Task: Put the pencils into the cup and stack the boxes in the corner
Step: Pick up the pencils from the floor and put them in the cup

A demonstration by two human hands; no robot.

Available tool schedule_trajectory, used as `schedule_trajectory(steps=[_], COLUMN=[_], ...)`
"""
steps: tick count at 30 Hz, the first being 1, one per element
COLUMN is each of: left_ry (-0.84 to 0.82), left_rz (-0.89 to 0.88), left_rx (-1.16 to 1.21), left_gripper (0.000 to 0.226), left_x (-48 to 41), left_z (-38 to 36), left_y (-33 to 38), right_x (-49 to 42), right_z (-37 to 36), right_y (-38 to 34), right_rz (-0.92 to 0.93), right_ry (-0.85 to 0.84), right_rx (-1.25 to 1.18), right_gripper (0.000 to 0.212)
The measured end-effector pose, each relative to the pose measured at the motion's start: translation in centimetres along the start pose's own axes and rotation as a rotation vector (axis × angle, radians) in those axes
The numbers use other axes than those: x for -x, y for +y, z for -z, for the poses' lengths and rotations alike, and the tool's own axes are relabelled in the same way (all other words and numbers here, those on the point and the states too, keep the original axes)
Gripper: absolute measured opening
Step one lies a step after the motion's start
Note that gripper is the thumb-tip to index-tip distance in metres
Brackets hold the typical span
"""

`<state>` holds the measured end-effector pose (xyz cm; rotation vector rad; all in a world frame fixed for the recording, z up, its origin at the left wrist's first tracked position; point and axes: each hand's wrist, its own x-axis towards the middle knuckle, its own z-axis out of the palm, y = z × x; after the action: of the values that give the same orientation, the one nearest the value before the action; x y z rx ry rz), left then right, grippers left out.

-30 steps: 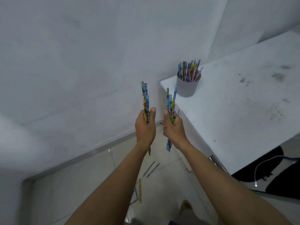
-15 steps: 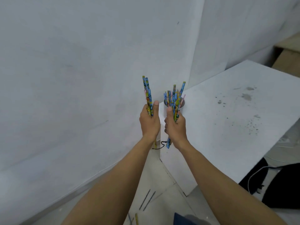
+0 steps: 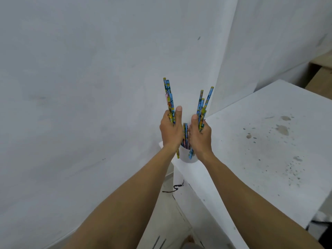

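Note:
A pale grey cup [image 3: 186,155] stands on the near left corner of the white table [image 3: 260,159], with several colourful pencils [image 3: 185,135] upright in it. My left hand [image 3: 170,130] is shut on a bunch of blue and yellow pencils [image 3: 168,97] that point upward. My right hand [image 3: 199,135] is shut on a second bunch of pencils [image 3: 203,105]. Both hands hang side by side just over the cup and hide most of it. The lower pencil tips reach down beside the cup's rim. No boxes are in view.
White walls stand close behind and to the left. The table top has dark stains [image 3: 283,130] on the right. A black wire [image 3: 173,188] hangs below the table corner. Two pencils [image 3: 159,242] lie on the floor, and a brown surface [image 3: 321,76] shows at far right.
Both hands with their pencil bunches have come closer to the cup and now hang right over it. The view has moved nearer to the table corner.

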<state>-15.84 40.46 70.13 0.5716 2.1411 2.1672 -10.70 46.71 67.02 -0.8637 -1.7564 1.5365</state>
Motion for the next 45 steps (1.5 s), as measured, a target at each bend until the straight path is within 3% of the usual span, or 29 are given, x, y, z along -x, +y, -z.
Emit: schedule_trajectory(steps=[4, 11, 18, 23, 27, 30, 35, 39, 45], left_ry=[-0.026, -0.041, -0.099, -0.087, -0.099, -0.152, -0.19, -0.225, -0.224], left_rz=[0.026, 0.101, 0.198, 0.186, 0.166, 0.14, 0.125, 0.143, 0.044], left_rx=[0.007, -0.013, -0.126, -0.158, -0.194, -0.216, -0.233, -0.272, -0.324], left_gripper=[0.035, 0.034, 0.035, 0.032, 0.017, 0.018, 0.016, 0.044, 0.031], left_x=[-4.4, -6.4, -6.3, -6.5, -6.8, -7.0, -6.3, -6.3, -6.3], left_z=[-4.1, -8.4, -7.5, -7.3, -7.7, -7.8, -7.2, -6.4, -4.7], left_y=[-1.1, -6.5, -11.9, -13.0, -12.5, -12.0, -11.3, -10.6, -9.0], right_x=[-5.0, -9.6, -9.7, -9.8, -10.0, -10.0, -9.6, -9.0, -7.8], right_z=[0.3, -0.7, -1.5, -1.2, -0.9, -0.9, -0.5, 0.0, 0.7], right_y=[-0.4, 3.7, 10.4, 10.9, 9.7, 9.2, 8.0, 7.3, 6.3], right_rz=[0.033, -0.003, -0.091, -0.111, -0.063, -0.025, 0.03, 0.048, 0.03], right_ry=[0.005, 0.016, -0.08, -0.113, -0.081, -0.038, -0.004, -0.036, -0.094], right_rx=[-0.008, -0.015, 0.13, 0.108, 0.077, 0.077, 0.152, 0.199, 0.253], right_gripper=[0.036, 0.049, 0.054, 0.035, 0.008, 0.019, 0.021, 0.035, 0.04])
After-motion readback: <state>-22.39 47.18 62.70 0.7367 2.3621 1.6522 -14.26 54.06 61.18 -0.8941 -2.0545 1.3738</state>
